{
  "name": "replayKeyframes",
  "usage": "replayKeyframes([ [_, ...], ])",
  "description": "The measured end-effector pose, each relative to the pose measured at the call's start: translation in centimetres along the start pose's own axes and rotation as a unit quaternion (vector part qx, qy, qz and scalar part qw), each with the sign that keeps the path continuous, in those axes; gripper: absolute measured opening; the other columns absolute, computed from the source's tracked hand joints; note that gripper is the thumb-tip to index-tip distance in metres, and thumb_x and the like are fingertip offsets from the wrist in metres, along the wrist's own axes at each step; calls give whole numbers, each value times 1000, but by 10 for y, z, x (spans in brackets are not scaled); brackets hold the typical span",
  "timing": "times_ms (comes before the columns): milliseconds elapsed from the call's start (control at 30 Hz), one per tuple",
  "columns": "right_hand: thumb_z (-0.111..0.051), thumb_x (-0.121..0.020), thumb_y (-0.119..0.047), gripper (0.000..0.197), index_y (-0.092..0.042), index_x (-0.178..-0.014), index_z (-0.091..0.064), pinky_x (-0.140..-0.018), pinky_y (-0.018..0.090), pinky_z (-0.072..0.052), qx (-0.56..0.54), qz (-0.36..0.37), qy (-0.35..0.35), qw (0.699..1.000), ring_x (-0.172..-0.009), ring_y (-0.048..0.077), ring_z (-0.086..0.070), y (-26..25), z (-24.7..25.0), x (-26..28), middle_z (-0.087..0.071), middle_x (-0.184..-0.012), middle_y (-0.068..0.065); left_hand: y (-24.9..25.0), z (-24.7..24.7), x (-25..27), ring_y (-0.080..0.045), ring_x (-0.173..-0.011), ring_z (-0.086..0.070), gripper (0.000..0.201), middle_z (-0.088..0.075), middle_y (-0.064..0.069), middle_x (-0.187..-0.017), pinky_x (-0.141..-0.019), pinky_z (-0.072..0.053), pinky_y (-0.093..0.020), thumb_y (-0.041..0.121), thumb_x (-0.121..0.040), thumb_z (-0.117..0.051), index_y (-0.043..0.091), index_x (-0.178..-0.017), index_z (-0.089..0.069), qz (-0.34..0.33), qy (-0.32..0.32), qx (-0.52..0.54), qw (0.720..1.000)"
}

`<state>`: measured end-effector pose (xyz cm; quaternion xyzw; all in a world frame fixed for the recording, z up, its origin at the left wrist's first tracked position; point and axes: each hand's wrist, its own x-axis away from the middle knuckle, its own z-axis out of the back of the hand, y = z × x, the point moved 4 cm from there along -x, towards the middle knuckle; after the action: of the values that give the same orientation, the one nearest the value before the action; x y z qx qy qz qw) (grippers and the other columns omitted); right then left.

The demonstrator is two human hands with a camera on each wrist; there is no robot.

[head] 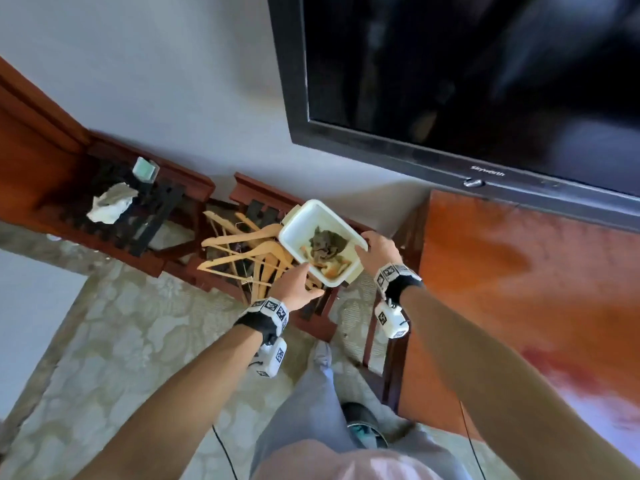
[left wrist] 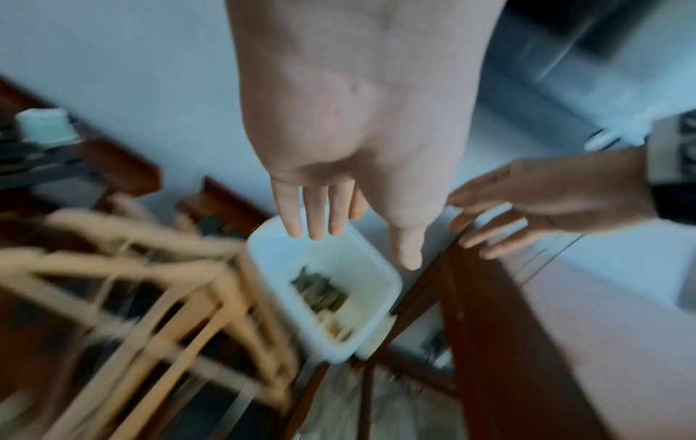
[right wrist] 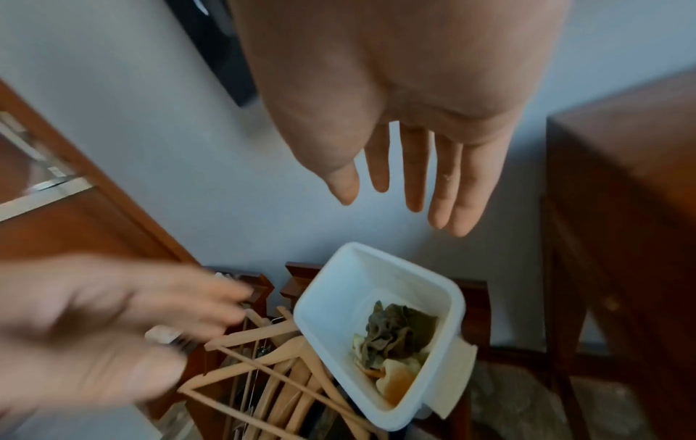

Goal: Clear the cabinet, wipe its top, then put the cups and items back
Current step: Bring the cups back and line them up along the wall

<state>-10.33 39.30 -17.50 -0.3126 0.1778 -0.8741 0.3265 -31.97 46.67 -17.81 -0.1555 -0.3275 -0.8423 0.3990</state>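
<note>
Both hands, the left hand (head: 294, 289) and right hand (head: 377, 247), are hovering with fingers straight and spread beside the tilted bin (head: 311, 220), which is needing a 2-sided, level grip.

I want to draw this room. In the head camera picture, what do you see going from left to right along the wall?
Crumpled paper → cup → wooden hangers → white bin → cabinet.
</note>
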Motion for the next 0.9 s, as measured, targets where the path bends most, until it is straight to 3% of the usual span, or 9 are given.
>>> replayKeyframes([
  [100, -63, -95, -38, 45, -22, -137, -60, -100, 40, -52, 20, 39, 20, 999, -120, 30, -62, 10, 48, 54, -65, -132, 7, 62, 34, 13, -22, -132, -55, 76, -51, -2, -152, -100, -52, -38, 50, -94, -68, 18, -156, -36, -59, 39, -15, 997],
  [167, -62, -96, -36, 41, -22, -133, -62, -99, 41, -51, 31, 68, 55, 996, -121, 31, -60, 24, 84, 92, -63, -133, 7, 107, 47, 27, -23, -128, -57, 75, -55, -2, -147, -99, -53, -40, 53, -93, -67, 19, -154, -38, -101, 65, -41, 992],
  [267, -59, -97, -37, 38, -23, -132, -61, -95, 43, -53, 38, 81, 114, 989, -118, 34, -60, 68, 135, 149, -62, -132, 8, 186, 43, 60, -27, -138, -50, 79, -47, -4, -156, -108, -47, -46, 54, -94, -64, 18, -157, -33, -187, 99, -116, 970],
  [333, -57, -98, -42, 45, -26, -140, -57, -100, 43, -51, 35, 57, 144, 987, -125, 34, -56, 114, 166, 190, -58, -141, 5, 242, 24, 89, -25, -144, -44, 82, -40, -5, -161, -116, -40, -41, 54, -95, -65, 15, -159, -31, -251, 108, -162, 948],
  [400, -56, -98, -44, 48, -30, -144, -54, -106, 42, -48, 33, 29, 175, 984, -131, 32, -52, 170, 195, 234, -54, -146, 0, 297, -6, 118, -23, -147, -39, 85, -35, -5, -164, -119, -34, -38, 57, -95, -63, 15, -160, -29, -300, 112, -200, 926],
  [500, -59, -95, -42, 50, -33, -144, -52, -111, 42, -43, 38, -28, 216, 975, -136, 31, -47, 270, 234, 314, -52, -148, -1, 379, -61, 165, -23, -150, -34, 86, -30, -4, -166, -120, -34, -42, 62, -95, -58, 18, -161, -24, -351, 108, -236, 900],
  [633, -63, -90, -26, 55, -29, -144, -53, -108, 42, -44, 41, -125, 256, 958, -131, 31, -50, 402, 264, 443, -53, -145, 2, 481, -145, 229, -22, -152, -29, 87, -25, -1, -168, -121, -31, -43, 62, -95, -57, 20, -162, -21, -411, 71, -273, 867],
  [800, -65, -92, -43, 46, -25, -135, -62, -104, 42, -46, 21, -268, 325, 907, -124, 33, -54, 539, 266, 602, -60, -135, 7, 591, -254, 289, -23, -155, -23, 92, -16, -2, -171, -123, -23, -40, 62, -95, -58, 21, -164, -12, -489, 5, -325, 809],
  [900, -65, -92, -46, 48, -23, -134, -63, -107, 42, -44, 13, -354, 345, 869, -128, 34, -52, 603, 256, 687, -57, -139, 9, 654, -315, 313, -23, -156, -19, 96, -12, -4, -171, -124, -21, -40, 64, -94, -57, 19, -164, -9, -538, -13, -357, 763],
])
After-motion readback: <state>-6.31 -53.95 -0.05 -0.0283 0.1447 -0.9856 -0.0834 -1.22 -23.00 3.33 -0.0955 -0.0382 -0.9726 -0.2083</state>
